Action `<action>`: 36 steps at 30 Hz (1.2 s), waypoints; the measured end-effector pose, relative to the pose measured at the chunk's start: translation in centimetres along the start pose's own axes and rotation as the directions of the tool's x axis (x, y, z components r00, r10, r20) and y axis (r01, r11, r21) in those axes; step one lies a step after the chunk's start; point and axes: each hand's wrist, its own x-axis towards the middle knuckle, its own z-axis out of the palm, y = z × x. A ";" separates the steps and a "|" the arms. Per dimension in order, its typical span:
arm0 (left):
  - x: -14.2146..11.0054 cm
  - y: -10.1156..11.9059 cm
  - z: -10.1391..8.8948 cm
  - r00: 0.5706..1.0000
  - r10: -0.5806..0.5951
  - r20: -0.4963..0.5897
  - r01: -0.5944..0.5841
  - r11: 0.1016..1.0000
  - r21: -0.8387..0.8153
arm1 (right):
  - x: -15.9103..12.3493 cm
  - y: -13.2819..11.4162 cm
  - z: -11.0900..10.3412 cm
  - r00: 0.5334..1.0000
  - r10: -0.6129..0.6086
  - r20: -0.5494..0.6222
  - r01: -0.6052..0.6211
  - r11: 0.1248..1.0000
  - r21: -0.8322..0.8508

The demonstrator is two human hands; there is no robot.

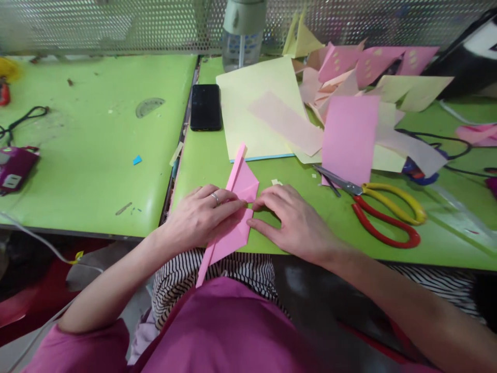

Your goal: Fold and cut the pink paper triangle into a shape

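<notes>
A folded piece of pink paper (225,241) lies at the table's front edge, its lower end jutting past the edge. A narrow folded strip runs along its left side, and a notch splits its right side. My left hand (207,215), with a ring on one finger, rests across the middle of the paper, fingers stretched out and pressing it down. At the notch, the thumb and fingertips of my right hand (297,223) touch or nearly touch the paper's right edge, with a gap between thumb and fingers. Scissors (359,190) with red and yellow handles lie right of my right hand.
Behind my hands are a black phone (205,107), a large pale yellow sheet (260,77) and a bottle (244,39). Pink and yellow papers (349,129) pile up at the right. A gap (180,142) divides the green tabletops. A purple device (17,168) sits far left.
</notes>
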 end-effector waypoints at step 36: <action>-1.0 2.7 0.6 0.998 -0.023 0.062 0.008 0.973 0.229 | -0.6 -2.5 1.7 0.976 0.143 -0.162 -0.169 0.973 -0.159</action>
